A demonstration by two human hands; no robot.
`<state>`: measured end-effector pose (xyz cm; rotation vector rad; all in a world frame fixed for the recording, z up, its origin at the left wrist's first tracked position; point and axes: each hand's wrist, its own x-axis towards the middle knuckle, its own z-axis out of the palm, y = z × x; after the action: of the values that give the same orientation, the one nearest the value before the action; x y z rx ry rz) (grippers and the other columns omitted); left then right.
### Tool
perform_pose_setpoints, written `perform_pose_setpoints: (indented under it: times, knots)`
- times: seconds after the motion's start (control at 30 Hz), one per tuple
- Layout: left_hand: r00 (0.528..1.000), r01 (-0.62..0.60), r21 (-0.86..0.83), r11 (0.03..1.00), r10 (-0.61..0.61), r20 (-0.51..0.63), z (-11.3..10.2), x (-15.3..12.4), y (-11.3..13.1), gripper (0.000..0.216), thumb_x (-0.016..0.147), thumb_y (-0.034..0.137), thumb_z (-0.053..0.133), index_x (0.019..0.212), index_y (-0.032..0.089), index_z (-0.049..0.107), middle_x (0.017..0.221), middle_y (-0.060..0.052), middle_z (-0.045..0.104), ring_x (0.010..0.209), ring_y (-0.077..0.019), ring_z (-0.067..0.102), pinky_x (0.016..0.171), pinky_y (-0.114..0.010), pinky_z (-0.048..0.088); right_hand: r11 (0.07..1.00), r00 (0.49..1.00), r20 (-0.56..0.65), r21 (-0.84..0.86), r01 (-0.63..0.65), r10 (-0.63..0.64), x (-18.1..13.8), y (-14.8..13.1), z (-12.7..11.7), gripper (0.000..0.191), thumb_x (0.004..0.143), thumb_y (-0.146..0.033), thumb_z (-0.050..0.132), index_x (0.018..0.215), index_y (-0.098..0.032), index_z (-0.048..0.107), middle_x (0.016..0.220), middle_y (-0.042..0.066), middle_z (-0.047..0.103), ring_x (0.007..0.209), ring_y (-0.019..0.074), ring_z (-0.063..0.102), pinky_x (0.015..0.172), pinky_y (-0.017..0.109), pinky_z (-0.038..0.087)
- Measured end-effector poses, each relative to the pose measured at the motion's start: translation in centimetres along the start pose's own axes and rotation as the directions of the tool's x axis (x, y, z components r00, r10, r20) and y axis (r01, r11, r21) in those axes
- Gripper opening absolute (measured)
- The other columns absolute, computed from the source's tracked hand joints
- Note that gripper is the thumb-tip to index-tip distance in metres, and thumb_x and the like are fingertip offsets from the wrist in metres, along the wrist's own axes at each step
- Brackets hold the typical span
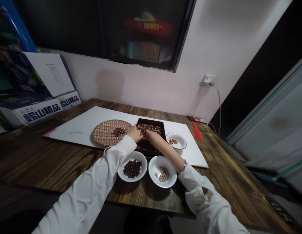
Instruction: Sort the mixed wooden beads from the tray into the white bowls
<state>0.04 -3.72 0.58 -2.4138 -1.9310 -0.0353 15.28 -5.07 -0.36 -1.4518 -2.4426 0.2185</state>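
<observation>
Both my hands reach into a dark red square tray (162,123) holding mixed brown and pale beads. My left hand (134,133) rests at the tray's left edge with fingers curled among the beads. My right hand (151,136) is beside it, fingers bent down into the beads; what either holds is too small to see. A round woven tray (104,133) with a small pile of beads lies to the left. Near me stand a white bowl of dark beads (132,162) and a white bowl of pale beads (162,161). A third small bowl (176,145) sits at the right.
Everything lies on a white board (87,120) on a wooden table (43,159). A red comb-like tool (197,131) and a phone (197,120) lie at the right. Boxes (41,109) stand at the left. A cable hangs from a wall socket (208,80).
</observation>
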Motion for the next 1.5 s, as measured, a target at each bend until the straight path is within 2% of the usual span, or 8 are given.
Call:
perform_pose_setpoints:
  times: [0.2, 0.4, 0.73, 0.97, 1.07, 1.2, 1.27, 1.5]
  knots:
    - [1.000, 0.005, -0.026, 1.000, -0.005, 0.008, -0.1, 0.0, 0.0, 0.057, 0.099, 0.049, 0.035, 0.130, 0.013, 0.066, 0.133, -0.024, 0.054, 0.128, -0.0356, 0.052, 0.104, -0.042, 0.042, 0.999, 0.999, -0.040, 0.038, 0.032, -0.030, -0.1, 0.0, -0.2, 0.027, 0.100, -0.013, 0.043, 0.122, -0.015, 0.059, 0.120, 0.012, 0.072, 0.105, 0.0190, 0.069, 0.084, 0.026, 0.048]
    - [1.000, 0.010, -0.023, 1.000, -0.009, 0.016, -0.2, 0.0, 0.0, 0.059, 0.099, 0.050, 0.032, 0.131, 0.013, 0.065, 0.135, -0.024, 0.052, 0.129, -0.0359, 0.052, 0.105, -0.042, 0.040, 0.995, 0.988, -0.122, 0.034, 0.097, -0.092, 0.0, 0.1, -0.5, 0.020, 0.097, -0.012, 0.051, 0.108, -0.018, 0.066, 0.111, 0.008, 0.074, 0.103, 0.0182, 0.068, 0.086, 0.025, 0.047]
    - [0.999, 0.004, -0.027, 1.000, -0.003, 0.033, -0.3, -0.2, 0.0, 0.047, 0.098, 0.029, 0.035, 0.130, 0.010, 0.064, 0.133, -0.025, 0.052, 0.129, -0.0361, 0.051, 0.104, -0.042, 0.041, 0.957, 0.947, -0.218, 0.116, 0.265, -0.236, 0.2, 0.3, 0.2, 0.009, 0.094, -0.015, 0.059, 0.098, -0.018, 0.067, 0.102, 0.009, 0.065, 0.096, 0.0182, 0.063, 0.084, 0.027, 0.048]
    - [1.000, -0.003, -0.030, 1.000, 0.004, 0.028, 0.0, 0.2, -0.1, 0.045, 0.097, 0.026, 0.036, 0.129, 0.011, 0.064, 0.134, -0.025, 0.051, 0.129, -0.0370, 0.051, 0.104, -0.043, 0.041, 0.924, 0.933, -0.254, 0.220, 0.312, -0.255, 0.5, 1.0, 0.8, 0.005, 0.093, -0.016, 0.060, 0.096, -0.018, 0.063, 0.100, 0.007, 0.062, 0.091, 0.0184, 0.062, 0.083, 0.030, 0.050]
    - [1.000, -0.006, -0.032, 0.999, 0.007, 0.026, 0.0, 0.2, -0.1, 0.044, 0.098, 0.027, 0.037, 0.129, 0.012, 0.064, 0.134, -0.025, 0.052, 0.128, -0.0364, 0.052, 0.105, -0.042, 0.041, 0.895, 0.917, -0.295, 0.274, 0.350, -0.268, 0.7, 1.2, 1.0, 0.004, 0.092, -0.015, 0.062, 0.094, -0.019, 0.062, 0.100, 0.007, 0.060, 0.092, 0.0188, 0.061, 0.085, 0.032, 0.051]
    - [0.999, -0.014, -0.030, 0.999, 0.015, 0.044, -0.3, 0.0, -0.2, 0.044, 0.099, 0.029, 0.038, 0.131, 0.012, 0.063, 0.136, -0.025, 0.050, 0.131, -0.0358, 0.050, 0.106, -0.042, 0.040, 0.867, 0.881, -0.375, 0.287, 0.407, -0.290, 0.7, 1.2, 0.8, 0.006, 0.088, -0.019, 0.069, 0.089, -0.019, 0.064, 0.112, 0.010, 0.061, 0.110, 0.0224, 0.058, 0.099, 0.040, 0.048]
    - [0.999, -0.014, -0.025, 1.000, 0.015, 0.049, -0.4, -0.1, -0.2, 0.044, 0.099, 0.029, 0.040, 0.132, 0.011, 0.062, 0.136, -0.025, 0.049, 0.132, -0.0356, 0.049, 0.107, -0.041, 0.040, 0.860, 0.882, -0.363, 0.297, 0.415, -0.300, 0.5, 1.0, 0.6, 0.008, 0.087, -0.024, 0.072, 0.087, -0.019, 0.065, 0.120, 0.012, 0.061, 0.117, 0.0239, 0.056, 0.104, 0.043, 0.045]
    - [0.999, 0.010, -0.031, 0.999, -0.009, 0.040, -0.6, -0.2, 0.1, 0.048, 0.101, 0.028, 0.033, 0.133, 0.010, 0.064, 0.135, -0.025, 0.052, 0.131, -0.0348, 0.050, 0.107, -0.041, 0.042, 0.828, 0.933, -0.164, 0.430, 0.359, -0.319, -0.1, 0.7, 0.2, 0.016, 0.083, -0.032, 0.077, 0.085, -0.018, 0.072, 0.132, 0.014, 0.058, 0.129, 0.0263, 0.053, 0.114, 0.045, 0.037]
